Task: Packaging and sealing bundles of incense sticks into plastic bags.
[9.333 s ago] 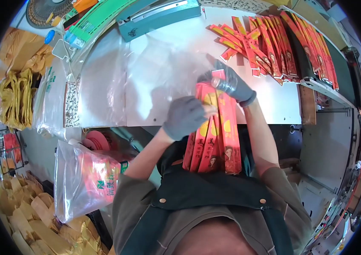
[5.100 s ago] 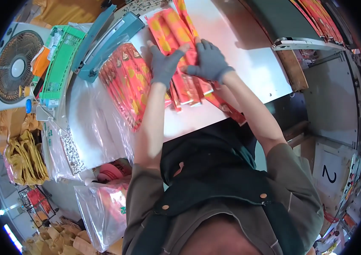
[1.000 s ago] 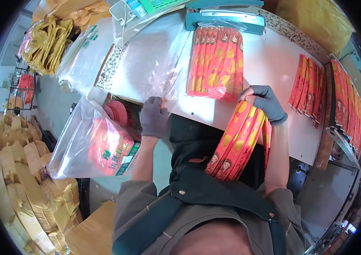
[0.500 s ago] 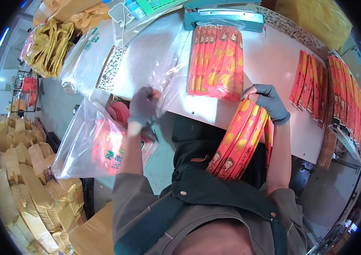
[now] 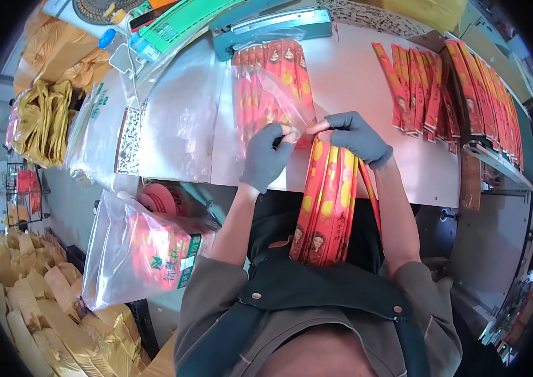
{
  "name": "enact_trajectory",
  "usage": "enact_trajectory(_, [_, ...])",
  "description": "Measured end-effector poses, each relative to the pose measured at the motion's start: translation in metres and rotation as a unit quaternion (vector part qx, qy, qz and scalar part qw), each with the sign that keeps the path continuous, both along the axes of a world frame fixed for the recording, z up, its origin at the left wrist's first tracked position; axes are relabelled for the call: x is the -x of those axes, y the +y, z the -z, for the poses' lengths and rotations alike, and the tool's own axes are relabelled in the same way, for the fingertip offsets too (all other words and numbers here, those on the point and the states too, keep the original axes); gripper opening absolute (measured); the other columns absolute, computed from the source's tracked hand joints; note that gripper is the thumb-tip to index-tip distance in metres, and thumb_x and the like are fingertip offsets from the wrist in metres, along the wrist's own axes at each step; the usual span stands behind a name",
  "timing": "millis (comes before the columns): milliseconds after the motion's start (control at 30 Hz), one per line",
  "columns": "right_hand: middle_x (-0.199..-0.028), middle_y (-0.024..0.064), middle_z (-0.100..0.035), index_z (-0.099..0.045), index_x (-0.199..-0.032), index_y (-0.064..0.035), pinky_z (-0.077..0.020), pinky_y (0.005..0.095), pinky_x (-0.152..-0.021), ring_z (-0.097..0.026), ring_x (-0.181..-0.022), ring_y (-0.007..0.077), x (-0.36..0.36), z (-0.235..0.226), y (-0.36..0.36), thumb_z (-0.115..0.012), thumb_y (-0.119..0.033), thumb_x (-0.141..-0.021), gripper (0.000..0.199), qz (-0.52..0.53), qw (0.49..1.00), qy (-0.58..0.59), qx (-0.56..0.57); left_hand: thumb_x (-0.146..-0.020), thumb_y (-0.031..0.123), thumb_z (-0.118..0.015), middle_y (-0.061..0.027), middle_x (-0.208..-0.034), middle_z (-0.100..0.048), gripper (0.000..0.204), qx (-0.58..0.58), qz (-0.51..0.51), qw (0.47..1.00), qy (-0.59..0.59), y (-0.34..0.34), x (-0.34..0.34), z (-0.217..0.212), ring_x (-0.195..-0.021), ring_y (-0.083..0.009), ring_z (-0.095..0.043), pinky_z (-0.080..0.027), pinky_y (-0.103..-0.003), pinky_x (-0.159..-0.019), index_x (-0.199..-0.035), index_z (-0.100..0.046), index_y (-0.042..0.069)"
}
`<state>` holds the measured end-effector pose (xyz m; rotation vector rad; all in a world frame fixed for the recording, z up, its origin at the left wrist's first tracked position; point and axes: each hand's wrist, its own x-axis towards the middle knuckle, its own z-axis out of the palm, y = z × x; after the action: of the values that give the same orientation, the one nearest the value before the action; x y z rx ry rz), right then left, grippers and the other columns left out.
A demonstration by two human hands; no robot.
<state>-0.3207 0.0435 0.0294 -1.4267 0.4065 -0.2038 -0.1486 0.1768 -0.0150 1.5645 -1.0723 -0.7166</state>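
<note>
My left hand (image 5: 268,154), in a grey fingerless glove, pinches the edge of a clear plastic bag (image 5: 284,99). Its film lies across a stack of slim red packets with yellow spots (image 5: 291,68) on the table. Close to it, my right hand (image 5: 357,139), gloved alike, has thumb and fingers closed on the top ends of a bundle of red-and-yellow packets (image 5: 326,207). That bundle hangs over the table's front edge against my dark apron. The fingertips also seem to meet the bag's film; how much of it they grip is hard to see.
A teal bag sealer (image 5: 273,30) stands behind the stack. More red packets (image 5: 418,88) lie at right, beside a filled rack (image 5: 489,94). Flat clear bags (image 5: 178,119) lie at left. Below them hangs a filled clear bag (image 5: 153,245); gold-wrapped bundles (image 5: 47,301) pile up lower left.
My left hand has moved right, bringing the clear bag's film over the stack and close to my right hand. My right hand still holds the packets, which hang straighter. The whole view has shifted.
</note>
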Motion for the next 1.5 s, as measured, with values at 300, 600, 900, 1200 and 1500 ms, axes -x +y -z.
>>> enact_trajectory(300, [-0.088,0.0064,-0.065,-0.065,-0.106,0.0025,-0.0447,0.0224,-0.075,-0.055,-0.080,0.0074,-0.019,0.003,0.010,-0.064,-0.010,-0.080,0.028,0.041,0.999,-0.031,-0.013,-0.082,0.004,-0.064,0.0054,-0.070,-0.052,0.005,0.015,-0.028,0.989,0.141,-0.004,0.008,-0.021,-0.061,-0.0014,-0.044,-0.035,-0.017,-0.054,-0.086,-0.062,0.003])
enact_trajectory(600, [-0.080,0.0062,-0.065,-0.066,-0.096,0.0026,-0.0455,0.0246,-0.072,-0.056,-0.075,0.0089,-0.025,0.005,0.002,-0.062,-0.012,-0.076,0.024,-0.018,0.999,-0.012,0.049,-0.074,0.000,-0.069,0.0007,-0.072,-0.059,0.010,-0.003,0.054,0.979,0.196,0.006,-0.001,-0.028,-0.065,-0.0034,-0.052,-0.043,-0.019,-0.057,-0.077,-0.061,0.002])
enact_trajectory(900, [-0.080,0.0019,-0.061,-0.064,-0.090,0.0035,-0.0429,0.0234,-0.073,-0.053,-0.077,0.0059,-0.021,0.005,0.003,-0.058,-0.008,-0.079,0.016,-0.032,0.996,-0.015,0.077,-0.079,0.004,-0.066,-0.0009,-0.075,-0.060,0.007,-0.041,0.050,0.958,0.280,0.013,-0.008,-0.031,-0.068,-0.0067,-0.055,-0.046,-0.021,-0.062,-0.081,-0.059,0.003])
enact_trajectory(1200, [-0.083,0.0032,-0.061,-0.063,-0.087,0.0031,-0.0429,0.0243,-0.076,-0.054,-0.079,0.0088,0.007,0.005,-0.002,-0.060,-0.009,-0.080,0.014,0.038,0.998,-0.007,0.053,-0.091,0.019,-0.057,-0.0032,-0.090,-0.060,0.014,0.068,-0.098,0.703,0.702,0.008,-0.029,-0.010,-0.087,-0.0125,-0.058,-0.050,-0.026,-0.078,-0.098,-0.057,0.007])
enact_trajectory(1500, [-0.089,0.0053,-0.064,-0.065,-0.092,0.0016,-0.0446,0.0245,-0.076,-0.057,-0.082,0.0097,0.011,-0.011,0.009,-0.062,-0.009,-0.081,0.016,0.038,0.995,-0.061,0.067,-0.076,0.012,-0.071,-0.0032,-0.070,-0.056,0.020,0.212,-0.114,0.957,-0.162,-0.024,0.040,-0.047,-0.059,-0.0125,-0.053,-0.042,-0.029,-0.054,-0.088,-0.056,0.007])
